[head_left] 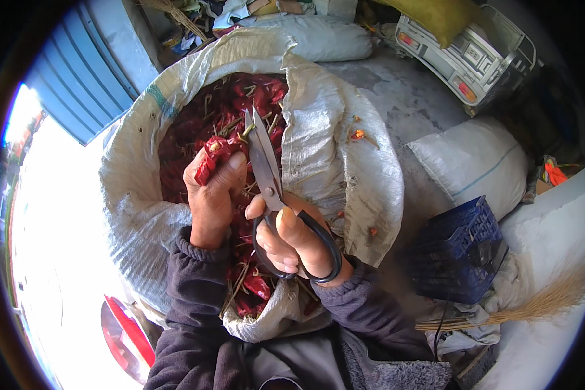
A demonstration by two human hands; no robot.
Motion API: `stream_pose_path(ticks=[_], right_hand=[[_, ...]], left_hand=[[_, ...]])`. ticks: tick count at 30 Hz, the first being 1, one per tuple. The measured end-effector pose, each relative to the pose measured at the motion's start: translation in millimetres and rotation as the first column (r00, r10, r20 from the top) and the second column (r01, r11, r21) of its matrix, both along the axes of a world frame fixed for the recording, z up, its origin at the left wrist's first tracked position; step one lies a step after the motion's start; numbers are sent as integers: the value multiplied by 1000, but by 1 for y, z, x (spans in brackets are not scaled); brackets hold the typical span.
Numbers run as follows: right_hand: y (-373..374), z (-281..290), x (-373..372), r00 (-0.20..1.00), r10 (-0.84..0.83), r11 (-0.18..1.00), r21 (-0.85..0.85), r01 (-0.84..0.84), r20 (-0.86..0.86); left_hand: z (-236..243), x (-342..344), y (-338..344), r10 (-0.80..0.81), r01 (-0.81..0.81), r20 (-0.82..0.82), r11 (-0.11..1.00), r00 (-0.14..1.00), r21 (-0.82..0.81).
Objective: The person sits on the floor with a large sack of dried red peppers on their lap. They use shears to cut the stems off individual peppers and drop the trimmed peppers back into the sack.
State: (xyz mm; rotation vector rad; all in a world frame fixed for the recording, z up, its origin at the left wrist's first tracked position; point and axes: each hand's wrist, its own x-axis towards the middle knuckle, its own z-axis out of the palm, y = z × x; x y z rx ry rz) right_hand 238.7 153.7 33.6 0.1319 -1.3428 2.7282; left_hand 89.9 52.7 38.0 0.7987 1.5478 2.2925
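A large white woven sack [318, 123] stands open before me, its rim rolled down around a heap of dried red chilies [195, 123] with pale stems. Over the heap, my left hand [214, 188] is closed on a dried red chili [218, 153], thumb pressed against it. My right hand [299, 244] grips the black-looped handles of a pair of scissors [266, 169]. Their blades point away from me and are slightly parted, with the tips beside the stem of the held chili. Whether the blades touch the stem I cannot tell.
On the right sit a dark blue plastic crate [458, 250], a full white sack [478, 166] and a straw broom [533, 305]. A white vehicle's rear end [465, 58] is at the far right. Another pale sack [318, 38] lies behind; a blue metal door [78, 71] is far left.
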Motion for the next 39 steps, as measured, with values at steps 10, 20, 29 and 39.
stream_pose_path(ticks=[10,20,29,39], right_hand=[[99,59,-13,847,-246,969,-111,220,-472],[102,-25,-54,961,-80,928,-371,-25,-266],[105,-63,-63,971,37,988,-136,-71,-236],[110,-69,-66,954,56,995,-66,-79,-295]], left_hand=[[-40,-18,-8,-160,131,184,978,970,161],[19,6,-95,-63,42,55,945,997,324],[-55,-20,-340,839,-810,145,544,525,-217],[-188,-45,-414,925,-752,-138,194,354,-629]])
